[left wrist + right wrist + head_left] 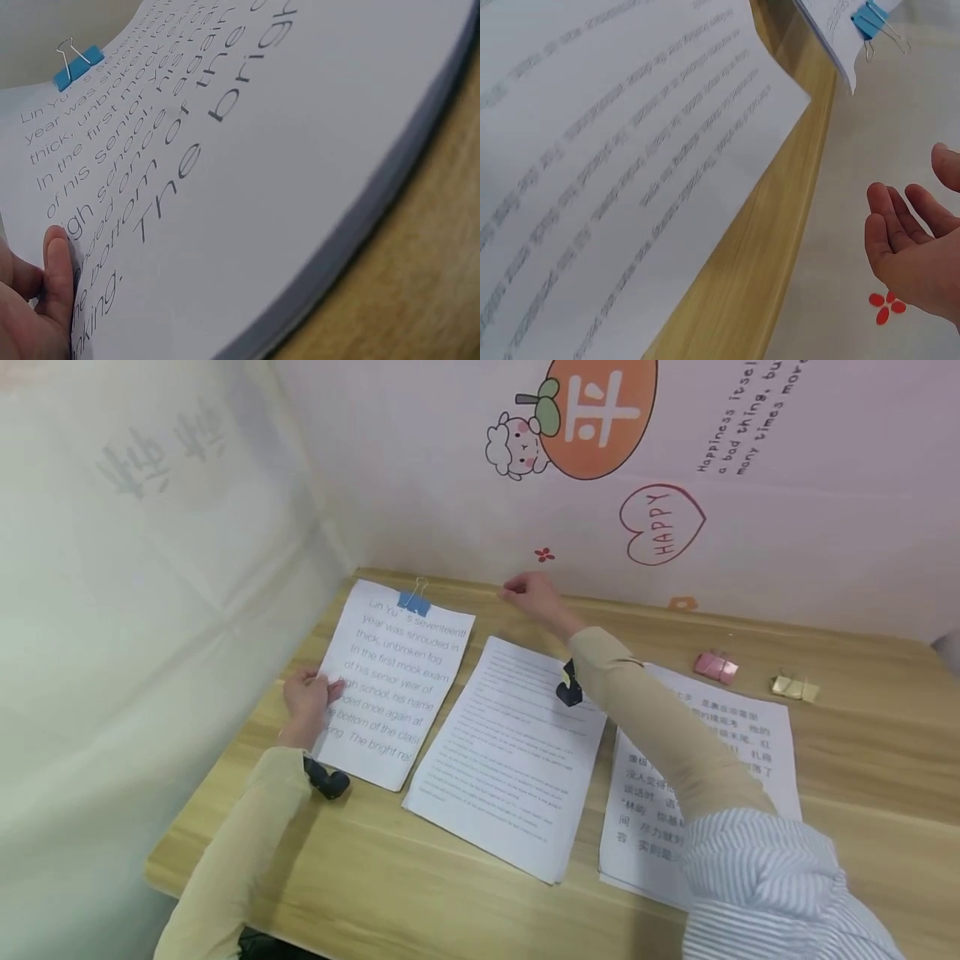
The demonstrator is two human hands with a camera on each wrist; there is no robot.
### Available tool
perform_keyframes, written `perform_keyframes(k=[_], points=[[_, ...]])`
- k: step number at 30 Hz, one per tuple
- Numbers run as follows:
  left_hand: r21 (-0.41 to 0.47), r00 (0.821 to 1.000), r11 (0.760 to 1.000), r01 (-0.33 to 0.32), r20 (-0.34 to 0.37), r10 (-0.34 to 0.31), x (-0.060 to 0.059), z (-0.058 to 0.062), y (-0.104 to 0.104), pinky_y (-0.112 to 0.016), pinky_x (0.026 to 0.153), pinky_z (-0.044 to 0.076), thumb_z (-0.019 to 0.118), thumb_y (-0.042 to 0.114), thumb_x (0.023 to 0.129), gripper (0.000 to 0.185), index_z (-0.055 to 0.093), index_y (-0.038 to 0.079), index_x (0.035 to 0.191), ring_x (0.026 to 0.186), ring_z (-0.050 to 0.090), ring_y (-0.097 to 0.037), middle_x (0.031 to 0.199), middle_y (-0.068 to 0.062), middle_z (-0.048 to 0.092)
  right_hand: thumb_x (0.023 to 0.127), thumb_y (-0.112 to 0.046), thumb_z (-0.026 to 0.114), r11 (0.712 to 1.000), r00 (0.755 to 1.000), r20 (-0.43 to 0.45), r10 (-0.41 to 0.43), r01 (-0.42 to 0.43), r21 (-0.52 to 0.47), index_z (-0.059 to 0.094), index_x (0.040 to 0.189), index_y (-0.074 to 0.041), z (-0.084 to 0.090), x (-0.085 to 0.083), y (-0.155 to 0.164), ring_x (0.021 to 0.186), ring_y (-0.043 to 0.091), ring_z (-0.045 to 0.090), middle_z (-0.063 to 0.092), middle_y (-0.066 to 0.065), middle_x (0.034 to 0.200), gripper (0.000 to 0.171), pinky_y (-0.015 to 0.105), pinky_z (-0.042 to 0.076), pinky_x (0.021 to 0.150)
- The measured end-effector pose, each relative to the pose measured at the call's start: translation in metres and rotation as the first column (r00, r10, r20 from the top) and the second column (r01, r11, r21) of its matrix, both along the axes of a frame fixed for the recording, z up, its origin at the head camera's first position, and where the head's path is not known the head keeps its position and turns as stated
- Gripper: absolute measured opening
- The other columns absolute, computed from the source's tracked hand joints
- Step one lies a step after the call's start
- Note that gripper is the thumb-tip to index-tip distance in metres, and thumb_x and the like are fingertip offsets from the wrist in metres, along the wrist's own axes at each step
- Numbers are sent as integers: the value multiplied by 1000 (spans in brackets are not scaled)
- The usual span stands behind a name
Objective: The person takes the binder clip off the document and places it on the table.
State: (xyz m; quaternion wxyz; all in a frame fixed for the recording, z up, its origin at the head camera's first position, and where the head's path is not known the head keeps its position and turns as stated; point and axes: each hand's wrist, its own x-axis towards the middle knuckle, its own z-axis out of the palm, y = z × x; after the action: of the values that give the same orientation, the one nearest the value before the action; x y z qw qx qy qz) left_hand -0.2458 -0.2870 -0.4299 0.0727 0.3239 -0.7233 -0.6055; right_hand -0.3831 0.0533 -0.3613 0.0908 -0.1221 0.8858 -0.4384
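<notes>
My left hand (306, 700) holds the left edge of a stack of printed sheets (390, 693), its thumb lying over the top page. A blue binder clip (414, 602) grips the top edge of that stack, wire handles raised; it also shows in the left wrist view (79, 67). My right hand (537, 597) is above the table's back edge, to the right of the clip and apart from it. In the right wrist view, its fingers are loosely bent with nothing between them. The middle stack of printed sheets (510, 760) lies below my right forearm and bears no visible clip.
A third stack, printed with Chinese characters (742, 727), lies on the right, partly covered by my right sleeve. Behind it, a pink binder clip (716, 667) and a gold binder clip (795, 688) rest on the wooden table (877, 760). A decorated wall sheet (420, 468) borders the back.
</notes>
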Motion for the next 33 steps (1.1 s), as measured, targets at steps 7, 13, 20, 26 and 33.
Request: perform_keyframes(k=[7,13,20,26,33], points=[[-14,1000,1000,13,23,-13,7,-5,-6,-10,67,57,43,12,99,32,47,0,128,62,61,4,94,-4,54,95,-17,55,997,999,29,40,-38,-61,54,126,4,-4,2,-31,116,28,55,58,19,126,37,37,50,100],[0,1000,1000,20,19,-20,5,-2,-7,-10,69,57,43,13,99,34,45,2,131,64,62,3,98,-5,54,96,-17,55,992,997,33,73,-69,-107,51,128,6,-3,3,-47,120,30,53,56,20,129,39,37,49,103],[34,1000,999,7,10,-7,0,1,-4,-10,67,57,44,9,99,33,46,1,131,62,62,3,98,-6,53,96,-19,54,986,994,54,92,-83,-145,50,129,5,-3,-2,-64,122,30,52,54,19,131,41,37,47,106],[24,1000,1000,9,6,-9,0,-3,-1,-10,67,57,45,9,99,33,46,0,131,60,62,3,98,-7,55,96,-18,55,980,992,97,85,-66,-189,50,130,4,-10,-7,-80,125,30,49,52,19,134,41,37,44,109],[-12,1000,1000,15,-7,-15,1,-4,-1,-10,66,57,45,11,99,31,47,1,129,62,62,3,97,-7,55,95,-23,56,979,989,119,88,-64,-194,49,133,2,-14,-17,-87,126,27,50,52,16,136,46,35,44,109]])
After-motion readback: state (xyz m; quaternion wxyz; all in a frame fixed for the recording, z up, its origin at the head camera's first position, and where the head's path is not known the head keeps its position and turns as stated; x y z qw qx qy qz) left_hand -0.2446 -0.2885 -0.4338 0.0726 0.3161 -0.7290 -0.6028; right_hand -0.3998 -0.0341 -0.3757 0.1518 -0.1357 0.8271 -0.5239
